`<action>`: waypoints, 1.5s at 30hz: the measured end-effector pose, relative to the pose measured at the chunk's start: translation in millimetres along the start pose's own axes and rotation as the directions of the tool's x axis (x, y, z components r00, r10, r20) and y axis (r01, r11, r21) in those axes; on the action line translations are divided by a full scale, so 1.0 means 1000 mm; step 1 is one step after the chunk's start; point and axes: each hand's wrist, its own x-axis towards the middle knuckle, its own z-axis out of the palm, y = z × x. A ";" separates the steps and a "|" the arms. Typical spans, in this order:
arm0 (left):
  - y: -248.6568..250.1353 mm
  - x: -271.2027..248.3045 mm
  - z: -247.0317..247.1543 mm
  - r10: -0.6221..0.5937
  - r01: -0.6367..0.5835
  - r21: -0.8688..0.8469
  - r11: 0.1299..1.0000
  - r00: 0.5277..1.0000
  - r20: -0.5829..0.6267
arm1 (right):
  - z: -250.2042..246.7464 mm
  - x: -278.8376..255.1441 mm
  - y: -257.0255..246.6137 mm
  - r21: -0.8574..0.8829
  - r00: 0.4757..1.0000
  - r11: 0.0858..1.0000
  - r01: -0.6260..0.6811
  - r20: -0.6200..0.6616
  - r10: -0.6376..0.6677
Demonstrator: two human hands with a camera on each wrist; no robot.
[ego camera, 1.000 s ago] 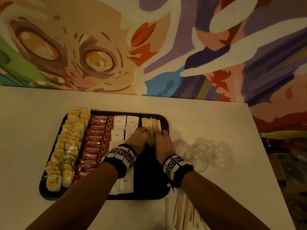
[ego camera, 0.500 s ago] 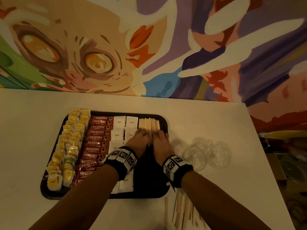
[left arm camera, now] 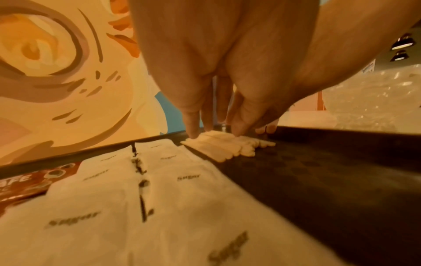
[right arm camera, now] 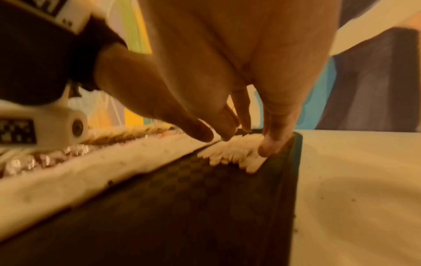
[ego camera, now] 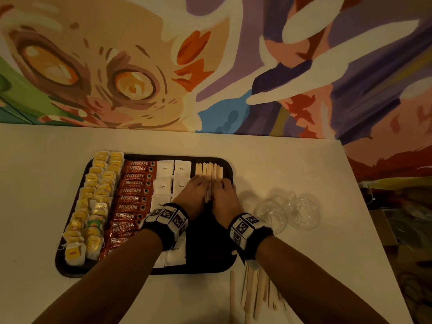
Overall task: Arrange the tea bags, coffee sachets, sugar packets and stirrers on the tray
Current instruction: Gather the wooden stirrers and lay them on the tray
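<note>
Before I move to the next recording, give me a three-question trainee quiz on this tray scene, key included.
1. True or false: both hands, left hand and right hand, press with straight fingers on the pale wooden stirrers at the far right corner of the black rectangular tray.
2. Which column lies between the red coffee sachets and those stirrers? A) yellow-tagged tea bags B) white paper sugar packets C) clear plastic cups
3. Fill in: more loose wooden sticks lie off the tray on the ____ table.

Key: 1 true; 2 B; 3 white.
</note>
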 end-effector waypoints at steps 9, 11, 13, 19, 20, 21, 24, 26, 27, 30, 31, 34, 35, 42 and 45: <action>0.059 -0.061 -0.005 -0.034 -0.005 -0.301 0.954 0.992 -0.122 | -0.062 -0.105 0.017 0.413 0.994 0.910 -0.023 -0.088 0.065; 0.075 -0.081 -0.001 -0.032 0.017 -0.351 0.936 0.999 -0.037 | -0.066 -0.137 0.029 0.440 0.989 0.895 -0.067 -0.087 0.117; 0.087 -0.098 0.011 -0.062 0.095 -0.374 0.922 0.993 0.100 | -0.063 -0.166 0.045 0.455 0.975 0.878 -0.147 -0.083 0.206; 0.102 -0.133 0.073 -0.321 0.424 -0.156 0.892 0.837 0.443 | -0.018 -0.212 0.097 0.325 0.816 0.784 -0.529 -0.060 0.575; 0.105 -0.137 0.081 -0.350 0.450 -0.128 0.884 0.818 0.456 | -0.010 -0.213 0.101 0.292 0.775 0.738 -0.609 0.022 0.631; 0.109 -0.139 0.088 -0.369 0.465 -0.124 0.877 0.815 0.448 | -0.006 -0.214 0.101 0.262 0.739 0.701 -0.663 0.083 0.668; 0.119 -0.136 0.098 -0.407 0.505 -0.208 0.838 0.831 0.379 | 0.000 -0.214 0.088 0.215 0.715 0.686 -0.695 0.109 0.690; 0.124 -0.130 0.102 -0.427 0.542 -0.295 0.787 0.824 0.372 | 0.005 -0.213 0.077 0.182 0.729 0.707 -0.683 0.116 0.675; 0.126 -0.127 0.105 -0.432 0.555 -0.339 0.760 0.821 0.374 | 0.008 -0.213 0.072 0.160 0.733 0.715 -0.680 0.119 0.670; 0.132 -0.119 0.106 -0.407 0.496 -0.387 0.777 0.865 0.293 | 0.018 -0.214 0.063 0.079 0.746 0.742 -0.665 0.099 0.658; 0.134 -0.116 0.105 -0.398 0.455 -0.384 0.804 0.890 0.221 | 0.020 -0.215 0.063 0.056 0.749 0.748 -0.662 0.090 0.656; 0.142 -0.106 0.091 -0.321 0.294 -0.287 0.912 0.946 -0.052 | 0.026 -0.214 0.062 -0.009 0.750 0.752 -0.659 0.070 0.658; 0.144 -0.100 0.087 -0.262 0.235 -0.199 0.951 0.957 -0.123 | 0.028 -0.213 0.062 -0.021 0.748 0.750 -0.661 0.062 0.661; 0.153 -0.070 0.076 -0.206 0.169 0.380 0.909 0.977 0.058 | 0.035 -0.201 0.056 -0.073 0.733 0.730 -0.679 -0.009 0.680; 0.157 -0.069 0.080 -0.217 0.178 0.302 0.937 0.971 0.100 | 0.032 -0.201 0.061 0.008 0.734 0.734 -0.679 -0.003 0.679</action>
